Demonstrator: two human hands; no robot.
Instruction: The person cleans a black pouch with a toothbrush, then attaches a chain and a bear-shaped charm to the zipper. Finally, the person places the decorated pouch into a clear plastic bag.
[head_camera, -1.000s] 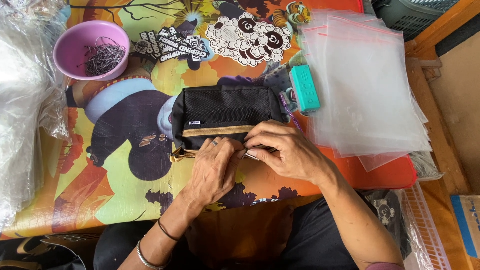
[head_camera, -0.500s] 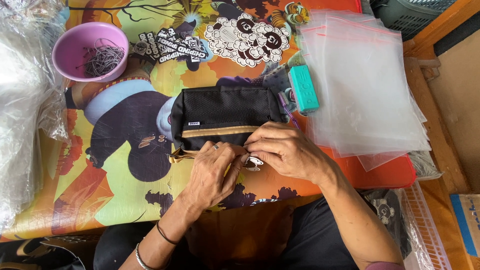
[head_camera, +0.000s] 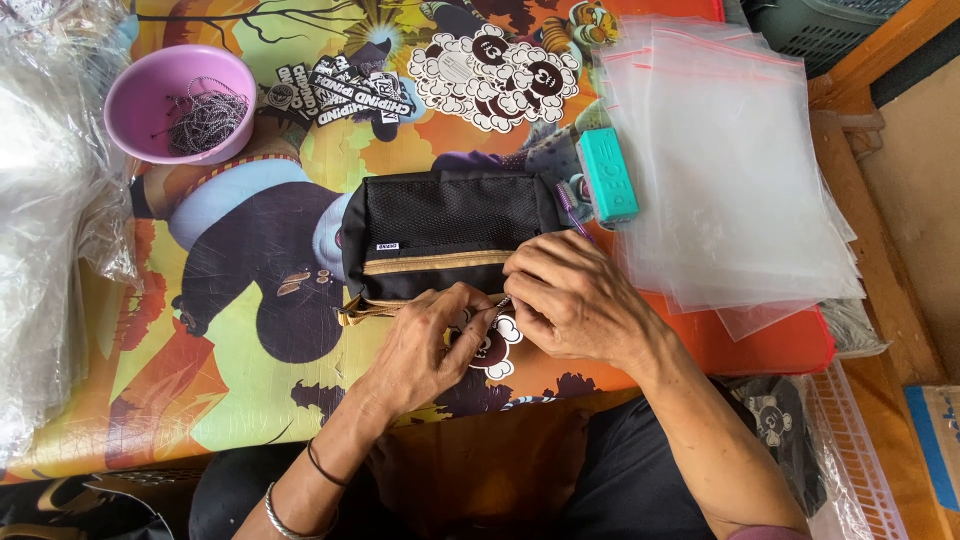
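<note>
Cartoon-printed cloth (head_camera: 230, 400) covers the table, and my black pouch (head_camera: 440, 235) lies near its front edge, about midway along. My left hand (head_camera: 425, 345) and right hand (head_camera: 570, 300) meet at the pouch's lower edge, fingers pinched shut on a small metal fastening with a white tag (head_camera: 495, 350) hanging from it (too tiny to make out). I judge the fastening could slip from so fine a pinch. One purple bowl (head_camera: 180, 100) of chains sits at the far left corner, one teal block (head_camera: 608, 175) beside the pouch, one stack of clear bags (head_camera: 730, 160) along the right edge.
</note>
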